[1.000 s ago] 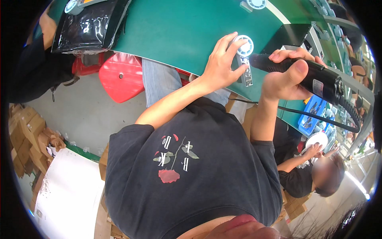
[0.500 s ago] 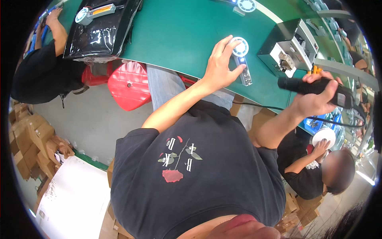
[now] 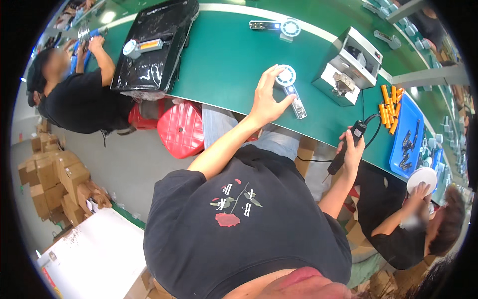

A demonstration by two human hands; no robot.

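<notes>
On the green table lies a small handheld fan (image 3: 297,104), with a round white head and an uncovered handle showing a circuit board and a small light. My left hand (image 3: 266,102) holds it in place, fingertips at the head and thumb against the handle. A black electric screwdriver (image 3: 338,160) is gripped in my right hand (image 3: 353,151) at the table's front edge. Its thin bit points down toward me, away from the fan. A cable runs from its upper end.
A black and silver box-shaped machine (image 3: 348,67) stands right of the fan. Orange cylinders (image 3: 390,109) lie beside a blue tray (image 3: 398,154) of small dark parts. Farther back lies another fan (image 3: 290,28); a third (image 3: 149,46) rests on a black plastic-wrapped package (image 3: 144,74). Co-workers sit at both sides.
My right hand has come down and toward me, turning the screwdriver from level to bit-down. My left hand stays at the fan. The whole view has shifted somewhat.
</notes>
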